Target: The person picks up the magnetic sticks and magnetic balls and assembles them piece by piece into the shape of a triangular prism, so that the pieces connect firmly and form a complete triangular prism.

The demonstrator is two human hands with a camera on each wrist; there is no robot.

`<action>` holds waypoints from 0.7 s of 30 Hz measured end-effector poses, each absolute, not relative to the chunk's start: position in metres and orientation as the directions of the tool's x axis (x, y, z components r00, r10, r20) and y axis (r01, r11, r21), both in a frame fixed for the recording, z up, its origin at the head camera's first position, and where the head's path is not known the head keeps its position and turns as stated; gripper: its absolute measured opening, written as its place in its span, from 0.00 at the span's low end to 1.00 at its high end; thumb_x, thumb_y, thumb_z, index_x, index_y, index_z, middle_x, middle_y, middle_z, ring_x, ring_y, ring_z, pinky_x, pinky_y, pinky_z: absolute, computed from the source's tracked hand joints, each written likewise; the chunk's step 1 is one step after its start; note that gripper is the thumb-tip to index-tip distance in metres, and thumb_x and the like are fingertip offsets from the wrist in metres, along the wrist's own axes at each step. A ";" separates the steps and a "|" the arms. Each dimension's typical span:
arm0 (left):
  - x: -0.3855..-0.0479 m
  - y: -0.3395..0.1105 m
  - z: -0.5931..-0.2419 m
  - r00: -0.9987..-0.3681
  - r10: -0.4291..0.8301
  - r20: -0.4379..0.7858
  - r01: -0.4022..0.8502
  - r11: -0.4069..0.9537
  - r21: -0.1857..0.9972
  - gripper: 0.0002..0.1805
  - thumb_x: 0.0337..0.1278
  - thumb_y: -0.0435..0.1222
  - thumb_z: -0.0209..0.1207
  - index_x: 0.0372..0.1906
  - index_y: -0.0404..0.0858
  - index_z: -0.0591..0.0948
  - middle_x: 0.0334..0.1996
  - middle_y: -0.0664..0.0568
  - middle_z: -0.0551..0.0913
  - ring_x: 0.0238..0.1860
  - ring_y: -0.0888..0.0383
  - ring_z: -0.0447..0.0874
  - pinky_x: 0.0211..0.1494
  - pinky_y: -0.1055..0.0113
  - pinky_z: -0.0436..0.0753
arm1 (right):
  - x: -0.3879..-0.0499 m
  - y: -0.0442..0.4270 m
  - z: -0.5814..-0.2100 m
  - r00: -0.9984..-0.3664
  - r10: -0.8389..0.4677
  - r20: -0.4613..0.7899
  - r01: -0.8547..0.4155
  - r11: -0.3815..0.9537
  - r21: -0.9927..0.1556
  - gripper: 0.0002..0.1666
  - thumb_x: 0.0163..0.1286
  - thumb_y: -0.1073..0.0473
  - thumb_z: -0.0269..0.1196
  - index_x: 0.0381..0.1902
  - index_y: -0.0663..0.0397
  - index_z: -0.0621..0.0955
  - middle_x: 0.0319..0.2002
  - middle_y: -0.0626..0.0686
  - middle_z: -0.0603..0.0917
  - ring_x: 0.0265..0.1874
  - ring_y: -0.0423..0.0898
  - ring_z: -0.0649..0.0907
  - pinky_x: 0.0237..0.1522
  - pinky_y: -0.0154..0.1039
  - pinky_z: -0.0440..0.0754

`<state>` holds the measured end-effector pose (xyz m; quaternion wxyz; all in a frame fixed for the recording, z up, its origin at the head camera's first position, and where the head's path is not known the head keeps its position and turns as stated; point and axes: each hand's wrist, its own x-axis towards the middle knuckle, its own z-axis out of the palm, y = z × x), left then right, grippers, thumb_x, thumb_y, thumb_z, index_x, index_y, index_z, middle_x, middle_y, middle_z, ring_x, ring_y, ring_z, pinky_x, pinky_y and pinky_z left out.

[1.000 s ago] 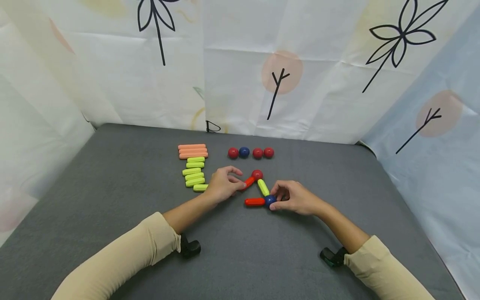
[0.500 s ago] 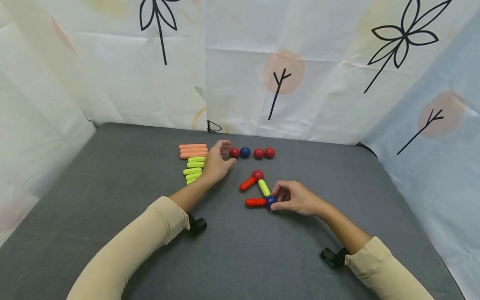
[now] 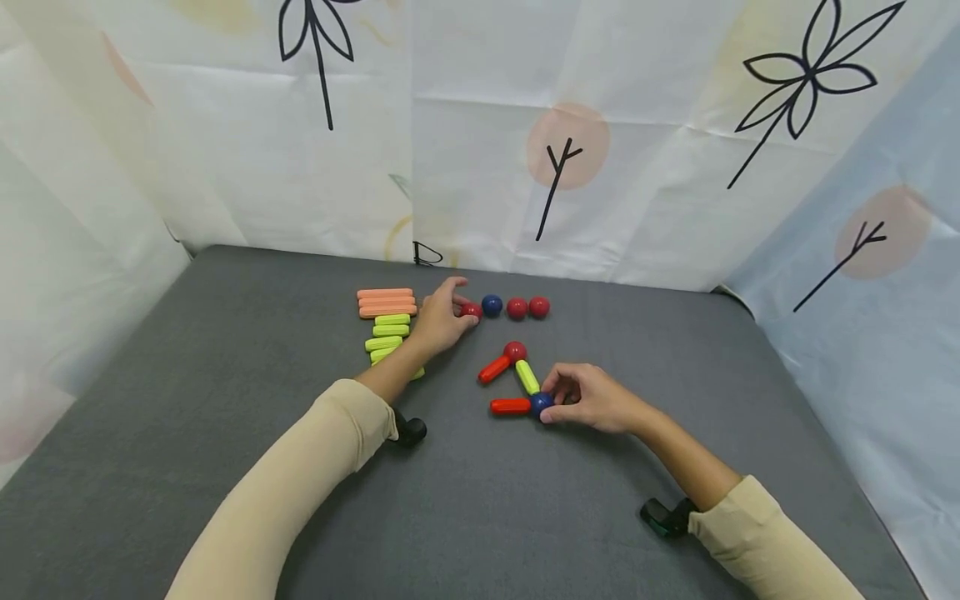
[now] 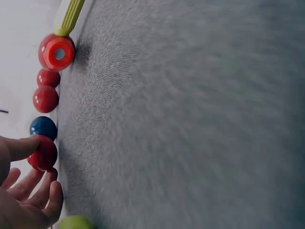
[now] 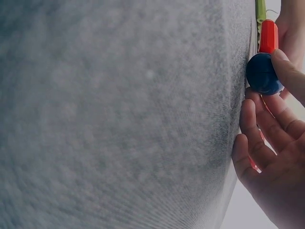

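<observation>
At the back row, the left hand [image 3: 441, 321] pinches the leftmost red ball [image 3: 471, 311] between thumb and fingers; the left wrist view shows the thumb on that red ball [image 4: 44, 153], beside a blue ball [image 4: 43, 127]. Nearer the front, the right hand [image 3: 596, 400] grips a blue ball [image 3: 541, 404], also seen as a blue ball [image 5: 263, 74] under the right thumb. From it a red stick [image 3: 510, 407] points left and a yellow-green stick [image 3: 527, 377] runs up to another red ball [image 3: 515, 352]. A second red stick [image 3: 494, 369] slants down-left from that ball.
Right of the left hand lie a blue ball [image 3: 492, 306] and two red balls [image 3: 517, 308]. Orange sticks [image 3: 386, 303] and several yellow-green sticks [image 3: 387, 342] are lined up at the left, partly behind the left forearm. A patterned cloth [image 3: 480, 167] hangs behind the table.
My left hand has left the slanting red stick, moved up to the back row and taken hold of the leftmost red ball, which has shifted slightly right. My right hand has stayed on the blue ball.
</observation>
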<state>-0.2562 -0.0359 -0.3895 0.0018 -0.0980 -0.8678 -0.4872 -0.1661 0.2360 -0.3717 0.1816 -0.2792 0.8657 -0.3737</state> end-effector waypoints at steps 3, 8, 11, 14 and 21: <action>-0.251 -0.039 -0.388 -0.967 0.230 0.110 0.217 0.510 0.832 0.33 0.60 0.31 0.66 0.70 0.35 0.68 0.52 0.41 0.83 0.51 0.48 0.82 0.56 0.54 0.79 | -0.166 0.236 -0.371 -0.781 -0.616 -0.101 -0.349 0.565 -0.748 0.16 0.62 0.57 0.73 0.43 0.57 0.80 0.34 0.48 0.82 0.35 0.46 0.80 0.39 0.36 0.80; -0.236 -0.051 -0.382 -0.943 0.314 0.110 0.260 0.486 0.834 0.32 0.60 0.34 0.67 0.68 0.35 0.69 0.48 0.43 0.84 0.47 0.50 0.85 0.53 0.56 0.82 | -0.165 0.233 -0.370 -0.778 -0.620 -0.101 -0.359 0.570 -0.739 0.17 0.62 0.56 0.73 0.43 0.55 0.79 0.34 0.48 0.82 0.35 0.46 0.80 0.39 0.37 0.80; -0.224 -0.060 -0.378 -0.928 0.359 0.100 0.273 0.471 0.839 0.32 0.60 0.35 0.68 0.67 0.35 0.70 0.47 0.44 0.83 0.45 0.51 0.85 0.51 0.57 0.83 | -0.165 0.233 -0.371 -0.778 -0.621 -0.101 -0.357 0.568 -0.742 0.17 0.62 0.56 0.73 0.43 0.55 0.79 0.33 0.48 0.82 0.35 0.46 0.80 0.39 0.37 0.80; -0.211 -0.067 -0.375 -0.912 0.402 0.081 0.275 0.452 0.849 0.32 0.58 0.35 0.69 0.66 0.35 0.71 0.46 0.46 0.84 0.44 0.53 0.85 0.48 0.59 0.84 | -0.165 0.234 -0.370 -0.780 -0.618 -0.103 -0.351 0.567 -0.745 0.16 0.62 0.57 0.73 0.43 0.56 0.79 0.33 0.48 0.81 0.35 0.46 0.80 0.39 0.37 0.80; -0.179 -0.075 -0.373 -0.867 0.498 0.015 0.228 0.369 0.901 0.33 0.54 0.32 0.71 0.64 0.34 0.71 0.44 0.47 0.84 0.42 0.54 0.87 0.48 0.59 0.85 | -0.165 0.234 -0.371 -0.775 -0.623 -0.107 -0.351 0.565 -0.747 0.17 0.62 0.56 0.72 0.43 0.56 0.79 0.34 0.48 0.81 0.35 0.46 0.80 0.39 0.37 0.79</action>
